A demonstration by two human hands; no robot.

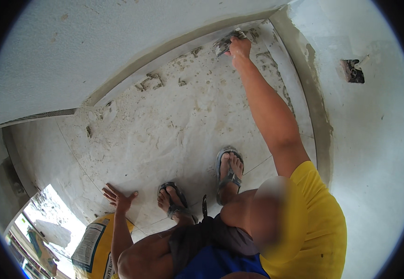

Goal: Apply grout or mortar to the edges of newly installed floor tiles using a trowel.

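right hand (240, 48): grip closed on trowel (225, 43) near wall base | left hand (118, 197): open, flat on tiled floor (164, 130)

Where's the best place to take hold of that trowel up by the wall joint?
By its handle end, where the right hand already closes over the trowel. Come from the floor side, along the outstretched arm: the mortar-caked blade points left toward the wall joint, so that edge is probably dirty and awkward. The handle itself is hidden under the fingers.
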